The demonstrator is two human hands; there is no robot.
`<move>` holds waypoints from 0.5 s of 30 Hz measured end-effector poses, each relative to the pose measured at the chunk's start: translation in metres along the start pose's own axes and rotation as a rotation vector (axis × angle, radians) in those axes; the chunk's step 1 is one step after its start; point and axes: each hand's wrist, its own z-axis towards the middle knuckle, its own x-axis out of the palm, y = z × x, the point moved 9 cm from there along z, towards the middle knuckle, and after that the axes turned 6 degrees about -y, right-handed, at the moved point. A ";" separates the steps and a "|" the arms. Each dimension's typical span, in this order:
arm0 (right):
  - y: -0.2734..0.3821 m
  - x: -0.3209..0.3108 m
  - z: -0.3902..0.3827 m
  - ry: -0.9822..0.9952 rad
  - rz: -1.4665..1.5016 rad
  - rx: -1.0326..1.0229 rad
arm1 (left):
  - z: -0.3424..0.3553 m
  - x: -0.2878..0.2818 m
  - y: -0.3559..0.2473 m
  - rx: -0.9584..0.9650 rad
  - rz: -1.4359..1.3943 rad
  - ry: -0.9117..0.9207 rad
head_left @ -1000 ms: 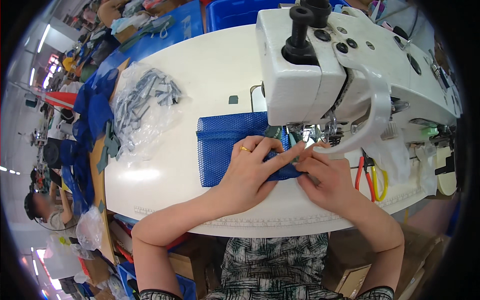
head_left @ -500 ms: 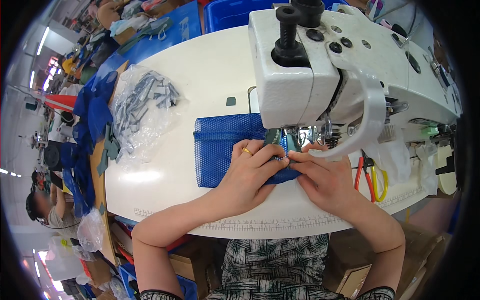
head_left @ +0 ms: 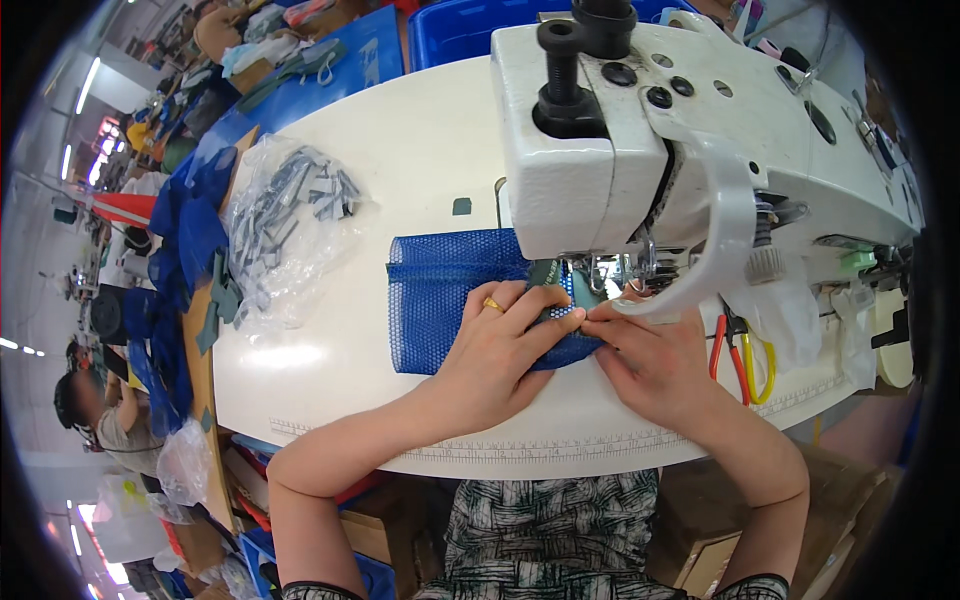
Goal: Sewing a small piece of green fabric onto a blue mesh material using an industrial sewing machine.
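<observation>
A piece of blue mesh fabric, possibly a pouch, lies flat on the white table with its right end by the needle area of a white sewing machine. My left hand, a gold ring on one finger, rests on the mesh and pinches its right edge between thumb and fingers. My right hand meets it there, fingers pinched at the same edge just below the presser foot. A dark green label shows on the mesh above my left fingertips. My right fingertips are partly hidden by the machine's white curved guard.
Left on the table lies a clear plastic bag of grey strips. A small dark green square sits behind the mesh. Red-and-yellow-handled scissors lie right of my right hand. Blue fabric hangs beyond the left edge; a person sits far left.
The fingertips of both hands have shifted slightly at the mesh edge, my left thumb a little to the right. The mesh has hardly moved.
</observation>
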 end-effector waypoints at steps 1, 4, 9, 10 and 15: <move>0.000 0.000 0.001 -0.003 0.002 0.002 | -0.001 0.000 0.000 0.000 0.002 0.003; 0.002 -0.002 0.001 0.007 -0.008 -0.027 | -0.002 0.003 -0.001 0.005 0.027 0.007; 0.000 -0.002 -0.001 -0.013 0.000 -0.008 | 0.004 0.001 0.002 -0.048 -0.014 0.005; 0.000 -0.001 -0.001 -0.013 0.001 -0.007 | 0.004 0.001 0.003 -0.048 -0.013 0.006; 0.001 -0.002 0.001 -0.029 -0.028 -0.008 | 0.003 0.000 0.005 -0.013 0.050 0.011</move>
